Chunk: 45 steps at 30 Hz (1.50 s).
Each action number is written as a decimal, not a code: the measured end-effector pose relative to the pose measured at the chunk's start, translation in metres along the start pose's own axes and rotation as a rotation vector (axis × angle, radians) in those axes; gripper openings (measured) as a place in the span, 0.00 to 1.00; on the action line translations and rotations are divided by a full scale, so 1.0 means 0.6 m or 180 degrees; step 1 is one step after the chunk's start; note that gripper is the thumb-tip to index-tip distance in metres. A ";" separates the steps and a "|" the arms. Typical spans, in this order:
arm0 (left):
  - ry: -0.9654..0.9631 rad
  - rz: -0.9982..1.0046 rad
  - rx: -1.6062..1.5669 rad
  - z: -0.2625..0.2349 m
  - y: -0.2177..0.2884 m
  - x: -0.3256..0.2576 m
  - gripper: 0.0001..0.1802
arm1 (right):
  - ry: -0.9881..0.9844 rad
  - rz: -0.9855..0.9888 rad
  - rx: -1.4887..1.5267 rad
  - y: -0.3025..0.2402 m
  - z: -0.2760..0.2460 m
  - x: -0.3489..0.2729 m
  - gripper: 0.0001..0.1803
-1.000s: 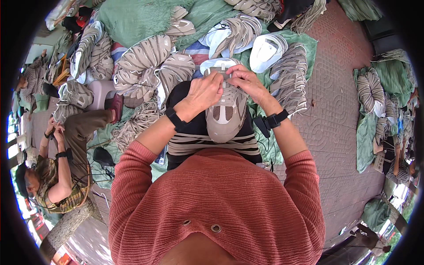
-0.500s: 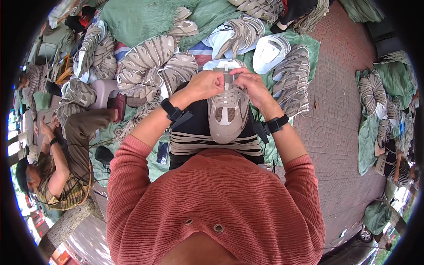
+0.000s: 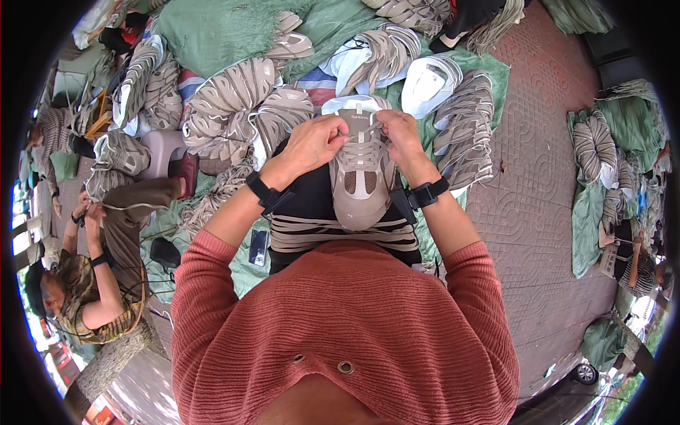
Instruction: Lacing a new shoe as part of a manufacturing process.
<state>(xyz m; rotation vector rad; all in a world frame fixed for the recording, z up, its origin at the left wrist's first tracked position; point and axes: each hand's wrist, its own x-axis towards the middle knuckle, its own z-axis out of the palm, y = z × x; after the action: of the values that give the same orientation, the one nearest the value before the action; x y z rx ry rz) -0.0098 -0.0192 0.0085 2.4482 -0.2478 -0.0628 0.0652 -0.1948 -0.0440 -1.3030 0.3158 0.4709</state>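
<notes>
Shoe upper, beige-grey: rounded toe to the near side, tongue to the far side; mesh vents, smooth overlay panels, flat pale laces crossing the throat. Position: centre, on the lap, over dark trousers banded with taut pale cords.

Left hand: just left of the tongue, thumb and forefinger brought together, other fingers curled.

Right hand: at the tongue's right side, thumb and forefinger in a close pinch, remaining fingers folded. Whether either pinch has hold of a lace end: too fine to tell.

Surroundings: bundled uppers, fanned in overlapping curves, far left; stacked uppers, in a row, right; white-lined upper, oval, beyond the right hand; creased green sheeting, far left; ribbed coral sweater, near; relief-patterned paving, right.
</notes>
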 end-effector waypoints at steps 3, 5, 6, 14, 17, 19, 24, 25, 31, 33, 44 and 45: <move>0.0509 0.0548 0.0406 0.018 -0.002 -0.008 0.08 | -0.0361 -0.0104 0.0257 0.005 -0.024 -0.005 0.05; 0.0477 0.0527 0.0510 0.029 0.005 -0.007 0.08 | -0.0546 -0.0226 0.0238 0.005 -0.037 -0.008 0.05; 0.0528 0.0548 0.0665 0.036 0.009 -0.005 0.07 | -0.0558 -0.0224 0.0224 0.002 -0.035 -0.015 0.05; 0.0939 0.0857 0.1155 0.050 0.016 0.002 0.08 | -0.0299 -0.3919 -0.3703 -0.040 -0.025 -0.072 0.12; 0.0895 0.0591 0.0728 0.050 0.014 0.000 0.09 | -0.0370 -0.4225 -0.4136 -0.034 -0.028 -0.069 0.11; 0.0939 0.0618 0.0691 0.052 0.013 0.000 0.08 | -0.0379 -0.4332 -0.4207 -0.033 -0.026 -0.067 0.10; 0.0897 0.0694 0.1071 0.060 0.010 0.006 0.05 | -0.0734 -0.3705 -0.4652 -0.042 -0.006 -0.075 0.04; 0.0866 0.0665 0.1058 0.059 0.014 0.007 0.05 | -0.0723 -0.3703 -0.4658 -0.041 -0.008 -0.069 0.04; -0.0455 -0.0157 -0.0786 0.013 -0.010 0.018 0.05 | -0.1774 0.0118 -0.2428 -0.080 -0.018 -0.061 0.09; -0.0770 -0.0108 -0.0717 0.002 -0.011 0.023 0.06 | -0.1817 0.0277 -0.2300 -0.079 -0.022 -0.057 0.12; 0.0445 -0.0621 -0.0943 0.017 -0.044 0.035 0.06 | -0.1724 -0.1386 -0.3707 -0.065 -0.057 -0.025 0.10; 0.0419 -0.0631 -0.1249 0.015 -0.049 0.033 0.06 | -0.2043 -0.1321 -0.3634 -0.073 -0.055 -0.027 0.10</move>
<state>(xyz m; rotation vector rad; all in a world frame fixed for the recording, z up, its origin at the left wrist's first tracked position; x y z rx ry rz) 0.0137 -0.0062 -0.0168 2.0679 0.0629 -0.0322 0.0745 -0.2376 -0.0075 -2.1331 -0.8809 0.7119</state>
